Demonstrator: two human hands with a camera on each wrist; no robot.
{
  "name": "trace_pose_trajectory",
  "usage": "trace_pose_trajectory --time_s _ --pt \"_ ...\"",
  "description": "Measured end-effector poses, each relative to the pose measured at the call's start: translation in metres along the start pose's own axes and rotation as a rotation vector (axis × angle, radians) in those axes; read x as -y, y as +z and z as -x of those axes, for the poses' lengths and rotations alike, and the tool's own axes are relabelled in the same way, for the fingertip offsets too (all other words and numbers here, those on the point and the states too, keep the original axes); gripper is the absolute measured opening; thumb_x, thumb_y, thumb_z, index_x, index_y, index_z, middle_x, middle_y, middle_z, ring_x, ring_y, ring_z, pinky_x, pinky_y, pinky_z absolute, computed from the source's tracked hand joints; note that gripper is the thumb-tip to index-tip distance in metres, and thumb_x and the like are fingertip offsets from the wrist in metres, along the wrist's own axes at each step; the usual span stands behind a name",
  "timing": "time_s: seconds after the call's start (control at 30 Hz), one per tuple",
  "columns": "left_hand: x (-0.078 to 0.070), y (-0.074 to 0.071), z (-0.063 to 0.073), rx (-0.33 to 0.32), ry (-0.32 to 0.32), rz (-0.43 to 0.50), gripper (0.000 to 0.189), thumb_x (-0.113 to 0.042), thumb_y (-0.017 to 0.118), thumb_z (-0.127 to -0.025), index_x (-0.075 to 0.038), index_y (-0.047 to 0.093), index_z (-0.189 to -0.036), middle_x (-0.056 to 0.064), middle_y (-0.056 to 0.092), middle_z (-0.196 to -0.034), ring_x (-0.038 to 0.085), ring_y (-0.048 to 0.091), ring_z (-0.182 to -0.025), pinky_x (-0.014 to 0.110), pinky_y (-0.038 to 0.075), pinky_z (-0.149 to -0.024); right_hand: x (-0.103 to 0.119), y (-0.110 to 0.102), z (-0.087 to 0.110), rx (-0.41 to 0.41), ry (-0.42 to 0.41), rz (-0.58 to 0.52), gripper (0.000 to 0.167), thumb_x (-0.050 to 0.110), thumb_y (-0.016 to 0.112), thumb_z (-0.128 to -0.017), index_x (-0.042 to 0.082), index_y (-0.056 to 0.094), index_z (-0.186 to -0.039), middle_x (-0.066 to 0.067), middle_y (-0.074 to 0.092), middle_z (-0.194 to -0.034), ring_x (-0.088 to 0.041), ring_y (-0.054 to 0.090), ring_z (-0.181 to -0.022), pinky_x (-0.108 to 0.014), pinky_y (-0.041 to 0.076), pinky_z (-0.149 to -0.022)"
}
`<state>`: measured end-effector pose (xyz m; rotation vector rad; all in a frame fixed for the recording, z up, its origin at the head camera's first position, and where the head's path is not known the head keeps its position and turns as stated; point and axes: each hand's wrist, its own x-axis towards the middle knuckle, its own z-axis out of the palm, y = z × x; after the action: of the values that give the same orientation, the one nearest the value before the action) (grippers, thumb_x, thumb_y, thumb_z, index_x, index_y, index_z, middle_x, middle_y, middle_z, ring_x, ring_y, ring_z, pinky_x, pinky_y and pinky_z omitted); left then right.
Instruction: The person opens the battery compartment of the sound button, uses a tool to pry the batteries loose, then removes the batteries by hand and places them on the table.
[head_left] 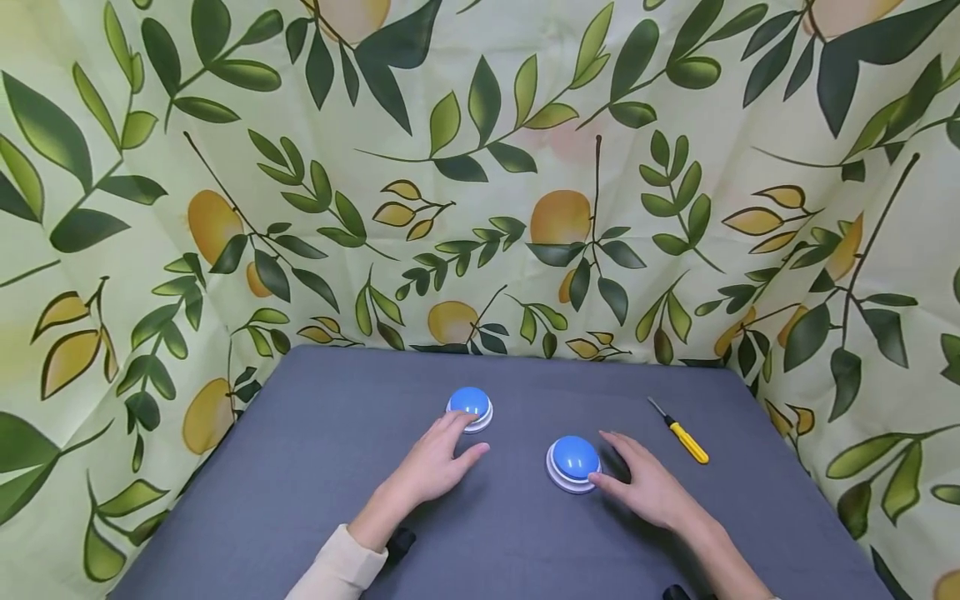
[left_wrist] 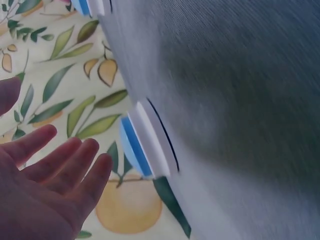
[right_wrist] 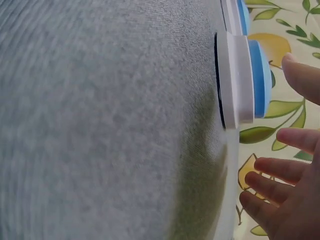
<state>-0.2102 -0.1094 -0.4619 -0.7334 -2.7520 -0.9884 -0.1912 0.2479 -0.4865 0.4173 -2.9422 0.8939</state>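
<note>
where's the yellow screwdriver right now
In the head view, the yellow-handled screwdriver lies on the grey table, far right, just beyond the right hand.

Blue buttons (head_left: pixel 470 402) — grey cloth (head_left: pixel 315 467) (yellow screwdriver (head_left: pixel 688 442)) — leafy backdrop (head_left: pixel 480 167).

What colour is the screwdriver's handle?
Yellow; the screwdriver shows best in the head view.

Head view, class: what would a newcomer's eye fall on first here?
Two blue dome buttons on the grey table: the far button at the left hand, the near button beside the right hand. A yellow screwdriver lies right, before the lemon-print backdrop.
</note>
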Motion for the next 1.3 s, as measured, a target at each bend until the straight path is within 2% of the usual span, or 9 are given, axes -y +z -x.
trace_pose_trajectory --time_s 0.13,0.27,0.43,0.57,0.77,0.97,1.3 --pt "-0.007 0.008 -0.006 0.027 0.002 0.052 0.052 -0.038 0.062 -0.101 -0.004 0.056 -0.139 0.012 0.056 -0.141 0.030 0.051 -0.132 0.051 0.040 -0.108 -0.002 0.004 -0.002 -0.030 -0.025 -0.035 0.077 0.051 0.072 -0.091 0.005 0.050 -0.147 -0.022 0.051 -0.146 -0.045 0.045 -0.136 -0.065 0.036 -0.106" --pt "-0.014 0.014 -0.012 0.061 -0.012 0.097 0.052 -0.038 0.062 -0.101 -0.004 0.056 -0.140 0.012 0.055 -0.142 0.030 0.051 -0.132 0.051 0.040 -0.109 -0.001 0.007 -0.003 -0.025 -0.028 -0.066 0.077 0.049 0.075 -0.089 0.004 0.050 -0.147 -0.021 0.053 -0.144 -0.044 0.047 -0.135 -0.064 0.036 -0.106" --pt "-0.022 0.023 -0.023 0.132 -0.054 0.125 0.055 -0.040 0.062 -0.100 -0.005 0.055 -0.142 0.011 0.054 -0.144 0.029 0.049 -0.135 0.051 0.039 -0.110 0.000 0.009 -0.006 -0.002 0.006 -0.099 0.078 0.048 0.076 -0.088 0.005 0.049 -0.148 -0.020 0.053 -0.145 -0.043 0.047 -0.136 -0.063 0.035 -0.108" --pt "-0.027 0.031 -0.031 0.177 -0.062 0.135 0.055 -0.040 0.063 -0.100 -0.007 0.055 -0.142 0.007 0.056 -0.142 0.025 0.053 -0.130 0.046 0.042 -0.107 0.001 0.010 -0.011 0.016 0.022 -0.136 0.079 0.046 0.077 -0.088 0.004 0.048 -0.148 -0.020 0.052 -0.146 -0.042 0.047 -0.136 -0.062 0.035 -0.109" --pt "-0.032 0.041 -0.040 0.176 -0.073 0.212 0.056 -0.039 0.067 -0.097 -0.006 0.056 -0.141 0.011 0.059 -0.137 0.027 0.058 -0.121 0.045 0.048 -0.100 0.004 0.010 -0.014 0.043 0.051 -0.243 0.082 0.040 0.081 -0.086 0.000 0.045 -0.149 -0.024 0.052 -0.145 -0.043 0.050 -0.133 -0.057 0.040 -0.107" --pt "-0.038 0.051 -0.046 0.202 -0.077 0.282 0.055 -0.036 0.070 -0.096 -0.005 0.057 -0.140 0.014 0.059 -0.136 0.028 0.058 -0.121 0.040 0.050 -0.098 0.003 0.012 -0.016 0.048 0.085 -0.296 0.081 0.036 0.084 -0.083 0.001 0.047 -0.147 -0.022 0.056 -0.140 -0.038 0.058 -0.125 -0.052 0.046 -0.104" --pt "-0.046 0.067 -0.056 0.225 -0.109 0.338 0.057 -0.034 0.075 -0.093 -0.006 0.058 -0.139 0.013 0.060 -0.135 0.026 0.060 -0.119 0.038 0.050 -0.096 -0.004 0.014 -0.018 0.080 0.043 -0.434 0.078 0.023 0.087 -0.082 -0.006 0.047 -0.142 -0.025 0.055 -0.138 -0.036 0.061 -0.121 -0.044 0.050 -0.099"
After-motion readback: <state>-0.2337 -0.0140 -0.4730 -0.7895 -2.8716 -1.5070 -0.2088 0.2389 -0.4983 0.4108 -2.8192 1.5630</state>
